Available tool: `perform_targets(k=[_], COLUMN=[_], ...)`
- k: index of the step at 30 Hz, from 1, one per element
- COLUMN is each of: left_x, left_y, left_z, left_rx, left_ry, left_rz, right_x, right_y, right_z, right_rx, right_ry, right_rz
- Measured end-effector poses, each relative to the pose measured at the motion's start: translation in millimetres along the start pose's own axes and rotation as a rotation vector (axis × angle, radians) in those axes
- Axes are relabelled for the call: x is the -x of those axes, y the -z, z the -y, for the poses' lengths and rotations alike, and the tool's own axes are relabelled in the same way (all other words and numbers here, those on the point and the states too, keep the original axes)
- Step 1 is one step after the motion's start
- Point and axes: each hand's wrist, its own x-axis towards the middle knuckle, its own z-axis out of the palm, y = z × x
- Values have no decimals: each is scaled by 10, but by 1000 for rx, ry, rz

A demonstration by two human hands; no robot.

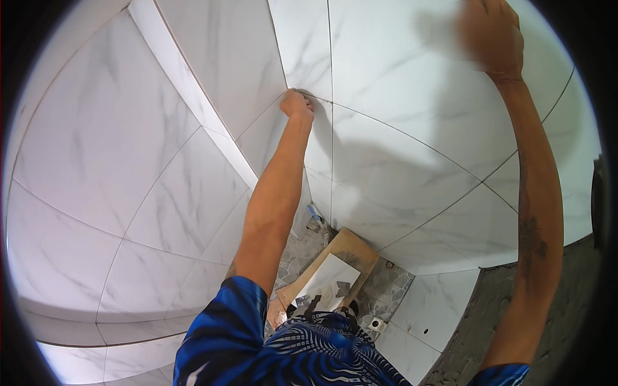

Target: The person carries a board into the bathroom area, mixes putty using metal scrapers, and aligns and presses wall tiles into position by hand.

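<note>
My left hand (298,105) is closed, its fingers bunched at the inner corner where two tiled walls meet. It lies against a joint between white tiles with grey veins; whatever its fingers pinch is too small or hidden to make out. Higher up on the right, my right hand (494,38) is close to a large white wall tile (393,58). A blur covers much of that hand, so its fingers and anything in them cannot be read. Its shadow falls on the tiles beside it.
Below, a board (357,248) carries a white tile piece (327,283) with dark scraps on it. Patterned stone-look flooring (386,286) surrounds the board, with a small square drain (375,325). Bare grey mortar (479,321) shows at lower right. A tiled ledge (187,71) juts out on the left.
</note>
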Motion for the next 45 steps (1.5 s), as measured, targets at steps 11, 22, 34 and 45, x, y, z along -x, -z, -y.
perform_targets(k=[11, 22, 34, 45], left_x=[154, 7, 282, 129], left_y=[75, 44, 318, 670], left_z=[61, -39, 633, 606], left_rx=[-163, 1, -206, -466], left_ry=[-197, 59, -116, -332], left_rz=[-23, 16, 95, 266], right_x=[-18, -32, 100, 153], right_y=[52, 144, 234, 93], right_z=[-1, -67, -141, -130], right_rx=[-9, -39, -28, -13], right_ry=[-9, 21, 47, 70], right_rz=[44, -20, 37, -65])
